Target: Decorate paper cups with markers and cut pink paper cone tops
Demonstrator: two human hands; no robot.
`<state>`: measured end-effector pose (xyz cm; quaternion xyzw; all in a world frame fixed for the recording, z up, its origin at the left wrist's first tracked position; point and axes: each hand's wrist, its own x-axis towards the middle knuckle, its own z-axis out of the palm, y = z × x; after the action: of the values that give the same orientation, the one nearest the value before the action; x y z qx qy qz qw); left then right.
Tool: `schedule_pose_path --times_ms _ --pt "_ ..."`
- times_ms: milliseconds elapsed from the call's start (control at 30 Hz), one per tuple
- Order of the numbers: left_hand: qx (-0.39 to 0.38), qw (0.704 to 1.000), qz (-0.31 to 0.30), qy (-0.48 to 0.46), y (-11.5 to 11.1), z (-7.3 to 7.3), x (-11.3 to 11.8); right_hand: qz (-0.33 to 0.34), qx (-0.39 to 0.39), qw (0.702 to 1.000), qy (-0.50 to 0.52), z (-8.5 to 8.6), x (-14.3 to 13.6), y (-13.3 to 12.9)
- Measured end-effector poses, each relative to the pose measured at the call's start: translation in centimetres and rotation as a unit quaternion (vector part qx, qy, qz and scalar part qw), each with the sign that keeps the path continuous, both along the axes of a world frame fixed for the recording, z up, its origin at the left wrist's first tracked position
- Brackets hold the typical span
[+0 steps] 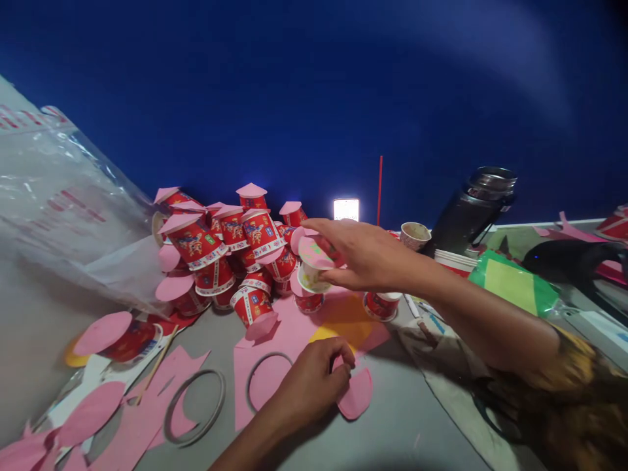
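My left hand [318, 376] is closed in a pinch on a pink paper piece [356, 394] low over the grey table. Farther forward, my right hand [356, 255] reaches over the paper cups with its fingers around a white patterned cup [310, 279]. Just below that cup stands a red cup [310, 303]. To its left, red printed cups [193, 242] are heaped, many upside down with pink paper cones or discs on them. Pink paper [250, 366] with a grey ring [249, 386] lies beside my left hand.
Clear plastic bag [73, 203] at left, with pink scraps [132, 418] and another ring [169, 415] below. At right are a black flask [466, 209], a beige cup [415, 235], a green packet [515, 281] and cloth [441, 366]. A lit phone [346, 209] stands behind.
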<state>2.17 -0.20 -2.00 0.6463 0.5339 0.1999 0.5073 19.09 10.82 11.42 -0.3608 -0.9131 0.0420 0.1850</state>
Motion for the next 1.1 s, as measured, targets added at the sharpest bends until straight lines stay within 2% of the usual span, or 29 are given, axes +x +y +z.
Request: schedule_pose_path --times_ms 67,167,300,400,533,633,733,833,900,1000,1100 --pt "0.001 1.000 0.001 0.012 0.1 -0.2 0.0 0.016 -0.008 0.999 -0.036 0.5 -1.9 1.2" --pt "0.002 1.000 -0.005 0.026 0.2 -0.5 0.0 0.048 -0.025 0.995 -0.085 0.4 -4.0 2.4" --pt "-0.001 0.999 -0.001 0.033 0.2 -0.7 -0.2 0.054 0.008 0.995 -0.089 0.0 -4.1 2.7" --pt "0.004 1.000 0.012 0.016 0.2 -1.1 -0.3 0.022 0.066 0.996 -0.054 0.3 -2.2 1.4" --pt "0.000 0.999 0.036 -0.019 0.6 -1.3 -0.3 -0.061 0.149 0.985 0.057 0.1 2.0 -2.1" --pt "0.017 0.997 0.072 -0.035 1.2 -0.7 -0.3 -0.093 0.138 0.978 0.128 -1.3 6.1 -4.4" --pt "0.039 0.994 0.102 -0.028 1.7 0.1 -0.5 -0.187 0.102 0.967 0.141 -3.6 10.4 -5.2" --pt "0.042 0.991 0.116 -0.044 1.8 0.2 -0.8 -0.335 0.042 0.937 0.086 -6.1 14.0 -5.3" --pt "0.034 0.989 0.130 -0.059 1.6 -0.1 -0.9 -0.396 -0.018 0.918 0.010 -7.5 15.4 -5.3" --pt "-0.002 0.983 0.172 -0.069 1.2 -0.6 -0.7 -0.415 -0.100 0.899 -0.100 -8.8 15.8 -5.3" --pt "-0.026 0.979 0.186 -0.078 1.0 -0.7 -0.5 -0.403 -0.125 0.895 -0.141 -9.1 15.2 -4.9"
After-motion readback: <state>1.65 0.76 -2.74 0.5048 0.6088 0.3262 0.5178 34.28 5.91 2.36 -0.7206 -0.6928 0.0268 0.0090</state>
